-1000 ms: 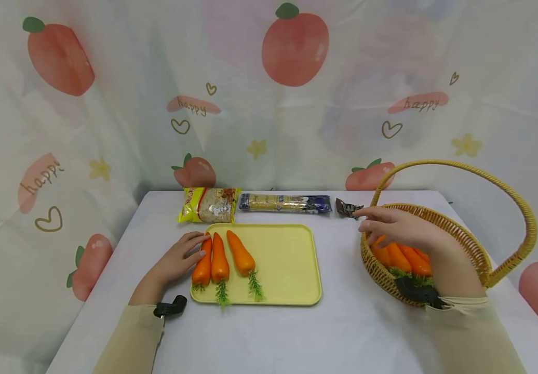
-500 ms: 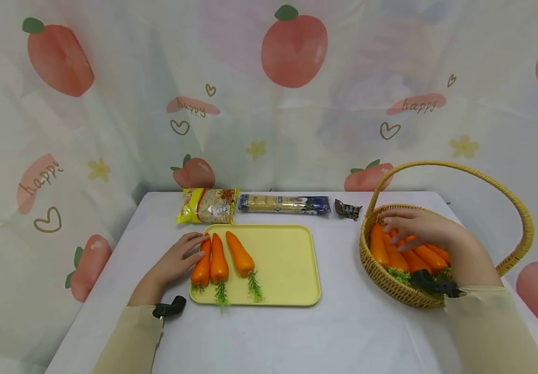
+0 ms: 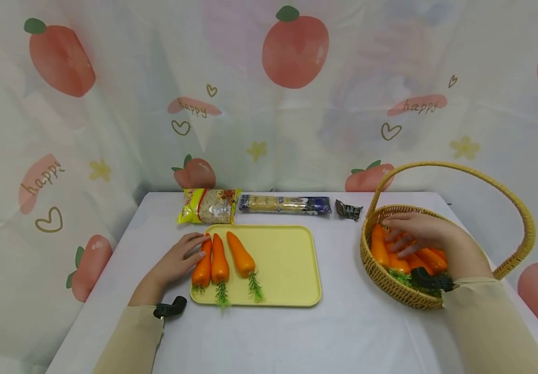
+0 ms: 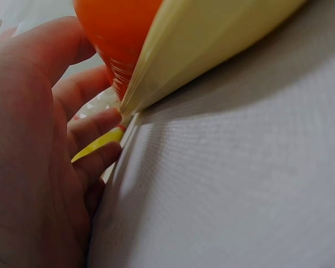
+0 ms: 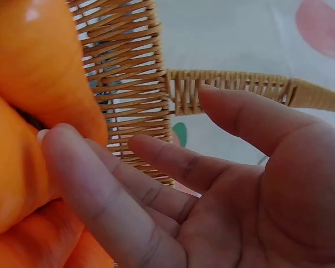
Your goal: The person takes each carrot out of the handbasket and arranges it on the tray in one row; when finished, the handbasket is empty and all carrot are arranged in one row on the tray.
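Note:
Three orange carrots with green tops lie side by side on the yellow tray (image 3: 285,265). My left hand (image 3: 174,264) rests at the tray's left edge, its relaxed fingertips by the leftmost carrot (image 3: 202,272). In the left wrist view that carrot (image 4: 120,28) shows beyond the thumb and finger. On the right, my right hand (image 3: 420,232) is inside the wicker basket (image 3: 367,259), over several carrots (image 3: 379,246). Seen from the right wrist, its fingers are spread and loosely bent, one fingertip (image 5: 61,137) right at the carrots, with nothing gripped.
Behind the tray lie a yellow food bag (image 3: 210,205), a long packet of noodles (image 3: 285,203) and a small dark wrapped packet (image 3: 348,209). The basket's tall handle (image 3: 523,223) arches over the right arm. A patterned curtain (image 3: 269,140) hangs at the table's back.
My right hand has moved from the basket's left rim rightward and down over the carrots, its fingers dipping lower among them. The left hand and tray carrots stay put.

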Tool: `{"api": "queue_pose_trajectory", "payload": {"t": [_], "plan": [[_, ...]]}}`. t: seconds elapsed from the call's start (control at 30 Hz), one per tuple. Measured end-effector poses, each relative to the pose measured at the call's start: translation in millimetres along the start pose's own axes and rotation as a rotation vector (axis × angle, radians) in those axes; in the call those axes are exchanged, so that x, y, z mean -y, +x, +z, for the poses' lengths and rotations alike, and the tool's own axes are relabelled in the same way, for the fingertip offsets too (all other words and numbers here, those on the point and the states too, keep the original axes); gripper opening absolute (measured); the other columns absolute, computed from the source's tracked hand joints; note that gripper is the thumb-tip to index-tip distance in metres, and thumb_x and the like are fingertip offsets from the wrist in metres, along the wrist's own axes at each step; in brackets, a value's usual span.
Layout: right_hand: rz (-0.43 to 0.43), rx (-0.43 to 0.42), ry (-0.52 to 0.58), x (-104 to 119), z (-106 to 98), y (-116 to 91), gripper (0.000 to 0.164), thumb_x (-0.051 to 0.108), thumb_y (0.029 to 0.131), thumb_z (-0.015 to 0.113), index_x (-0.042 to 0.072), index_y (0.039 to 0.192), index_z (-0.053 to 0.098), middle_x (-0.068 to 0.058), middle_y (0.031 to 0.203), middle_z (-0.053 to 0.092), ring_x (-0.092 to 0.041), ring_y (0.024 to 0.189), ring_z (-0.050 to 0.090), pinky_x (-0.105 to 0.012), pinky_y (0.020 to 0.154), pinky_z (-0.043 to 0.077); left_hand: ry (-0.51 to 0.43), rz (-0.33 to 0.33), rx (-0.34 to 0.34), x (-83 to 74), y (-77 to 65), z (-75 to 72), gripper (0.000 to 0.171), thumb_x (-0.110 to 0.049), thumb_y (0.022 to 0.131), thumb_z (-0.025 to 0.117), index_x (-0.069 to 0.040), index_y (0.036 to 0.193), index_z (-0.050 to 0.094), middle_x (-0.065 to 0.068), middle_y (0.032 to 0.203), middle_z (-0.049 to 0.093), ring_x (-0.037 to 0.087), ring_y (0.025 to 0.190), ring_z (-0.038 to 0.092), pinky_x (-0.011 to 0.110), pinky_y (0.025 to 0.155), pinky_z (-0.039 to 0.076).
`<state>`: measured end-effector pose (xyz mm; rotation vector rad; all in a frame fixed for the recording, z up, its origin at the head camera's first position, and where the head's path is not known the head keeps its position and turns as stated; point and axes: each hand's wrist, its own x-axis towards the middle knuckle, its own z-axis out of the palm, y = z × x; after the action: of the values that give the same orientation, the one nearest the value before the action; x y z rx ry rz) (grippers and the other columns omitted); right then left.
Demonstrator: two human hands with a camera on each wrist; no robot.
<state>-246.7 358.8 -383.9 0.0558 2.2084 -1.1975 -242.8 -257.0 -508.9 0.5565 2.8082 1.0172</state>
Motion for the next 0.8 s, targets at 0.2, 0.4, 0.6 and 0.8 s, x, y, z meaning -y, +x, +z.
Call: {"api": "queue_pose_trajectory", "payload": {"t": [0.2,0.4,0.6,0.8], "plan": [[0.027,0.023,0.007,-1.4,0.8,2.5,0.077,0.046,0.103,0.046,-0.005,0.153,0.018,-0.024,0.113,0.065,-0.030,0.093,0.070,-0.045,0.083,0.060,0.007,0.016,-0.011,-0.6,0.0,-0.1,0.054,-0.047,0.099,0.053,-0.026,0.148,0.046,0.011,0.154,0.035,0.040,0.141,0.036,0.065,0.114,0.027],[0.047,0.029,0.030,-3.0,-0.1,3.2,0.075,0.048,0.103,0.046,-0.003,0.153,0.023,-0.021,0.105,0.070,-0.033,0.093,0.071,-0.045,0.084,0.060,0.005,-0.005,-0.005,-1.9,-1.2,0.0,0.055,-0.049,0.098,0.053,-0.027,0.148,0.046,0.009,0.155,0.035,0.038,0.142,0.036,0.064,0.115,0.027],[0.040,0.051,0.040,-3.5,-1.6,1.0,0.074,0.047,0.104,0.044,-0.003,0.153,0.023,-0.022,0.108,0.070,-0.034,0.098,0.071,-0.045,0.086,0.059,-0.003,-0.014,0.001,-1.8,-1.3,0.5,0.054,-0.050,0.098,0.054,-0.029,0.148,0.046,0.007,0.155,0.035,0.036,0.142,0.036,0.064,0.115,0.027],[0.010,0.091,0.047,-5.6,-3.1,-2.3,0.074,0.047,0.103,0.046,-0.003,0.153,0.025,-0.023,0.115,0.067,-0.034,0.103,0.070,-0.045,0.089,0.058,0.001,-0.002,-0.002,-2.6,-1.0,-0.2,0.054,-0.050,0.098,0.053,-0.028,0.148,0.046,0.007,0.154,0.035,0.038,0.142,0.036,0.065,0.115,0.028]]}}
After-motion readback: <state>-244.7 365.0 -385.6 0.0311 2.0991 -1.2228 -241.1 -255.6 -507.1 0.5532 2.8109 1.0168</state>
